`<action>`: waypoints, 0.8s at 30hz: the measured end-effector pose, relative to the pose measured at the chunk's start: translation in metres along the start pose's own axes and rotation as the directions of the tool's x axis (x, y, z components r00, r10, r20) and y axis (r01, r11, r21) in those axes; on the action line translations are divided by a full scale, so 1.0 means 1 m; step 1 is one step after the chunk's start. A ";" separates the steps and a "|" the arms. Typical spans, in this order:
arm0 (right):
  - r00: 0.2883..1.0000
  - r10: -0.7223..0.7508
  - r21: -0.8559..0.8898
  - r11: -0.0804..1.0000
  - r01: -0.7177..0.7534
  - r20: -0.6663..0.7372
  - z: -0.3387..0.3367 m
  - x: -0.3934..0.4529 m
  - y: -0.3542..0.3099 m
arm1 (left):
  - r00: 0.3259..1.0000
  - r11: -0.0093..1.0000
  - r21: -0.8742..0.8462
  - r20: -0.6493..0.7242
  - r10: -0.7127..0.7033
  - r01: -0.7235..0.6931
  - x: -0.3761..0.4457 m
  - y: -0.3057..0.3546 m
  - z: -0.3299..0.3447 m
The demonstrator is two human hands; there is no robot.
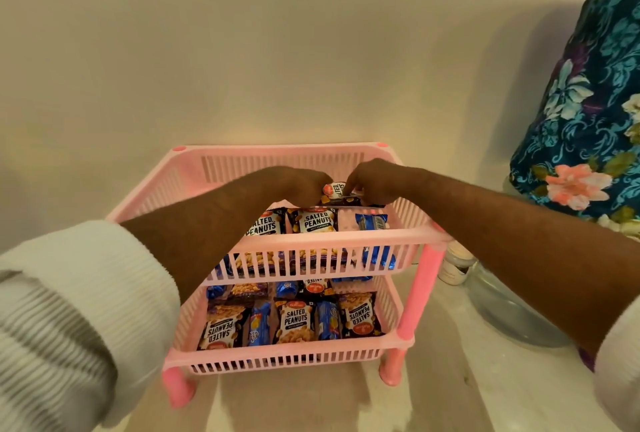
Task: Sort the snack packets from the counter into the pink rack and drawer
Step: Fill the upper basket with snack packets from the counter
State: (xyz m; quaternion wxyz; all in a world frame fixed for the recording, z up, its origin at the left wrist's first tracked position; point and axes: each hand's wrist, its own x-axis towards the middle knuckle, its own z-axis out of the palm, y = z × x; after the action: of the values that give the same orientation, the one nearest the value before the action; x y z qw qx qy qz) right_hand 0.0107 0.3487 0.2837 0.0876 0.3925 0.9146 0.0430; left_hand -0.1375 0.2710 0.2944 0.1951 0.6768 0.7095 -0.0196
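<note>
While both your hands are up in the top tray of the pink rack (263, 241), the packet you're placing is the salted peanuts packet (337, 193) sitting between them at the back of that tray. Your left hand (298, 182) has its fingers curled round the packet's left edge, and your right hand (375, 182) is pinching the right side of it, so neither grip is released right now.

What the next move turns on, I'd say: the packet stands propped up behind the front row, with its long axis running roughly front to back, same as the two peanut packets (313, 220) and the blue biscuit packet (370, 222) lying just in front of it. It's touching or nearly touching that row (can't tell which from this angle). Both hands look about equally near, but the right one has the finer pinch, so it's probably the one to steer.

Lower tray (287, 357) already holds a full spread of peanuts and biscuits, so the rack is getting close to done. No drawer in sight. Off to the right on the table (450, 390) there's a small jar (455, 265) and something under a floral cloth (588, 113), well apart from the rack.
</note>
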 end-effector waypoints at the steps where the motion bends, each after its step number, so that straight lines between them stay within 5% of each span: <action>1: 1.000 -0.014 -0.035 0.999 0.015 0.022 0.000 0.001 0.001 | 0.999 0.999 0.040 0.040 -0.001 -0.001 0.002 0.000 0.001; 7: 0.995 -0.011 -0.013 1.000 0.009 -0.096 -0.004 -0.007 0.006 | 0.999 1.000 0.026 -0.039 -0.014 0.015 0.001 0.006 -0.007; 13: 0.941 0.063 0.164 0.986 -0.008 -0.332 -0.020 -0.038 0.001 | 0.955 0.998 -0.024 -0.294 0.044 -0.053 -0.024 0.007 -0.014; 17: 0.828 0.148 0.309 0.951 0.032 -0.541 -0.029 -0.076 -0.013 | 0.834 0.941 -0.256 -0.550 0.048 -0.223 -0.060 0.011 -0.005; 20: 0.716 0.212 0.402 0.910 0.104 -0.665 -0.031 -0.113 -0.032 | 0.710 0.803 -0.418 -0.704 0.009 -0.424 -0.095 0.022 0.009; 24: 0.607 0.243 0.439 0.877 0.196 -0.757 -0.023 -0.161 -0.062 | 0.678 0.653 -0.505 -0.735 0.019 -0.565 -0.140 0.038 0.040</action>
State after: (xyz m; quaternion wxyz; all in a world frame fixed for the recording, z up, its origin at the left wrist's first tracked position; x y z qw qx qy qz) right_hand 0.0712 0.1885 0.3178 -0.4278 0.3533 0.8318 -0.0143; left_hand -0.0897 0.1289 0.3084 0.1660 0.6220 0.5515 0.5304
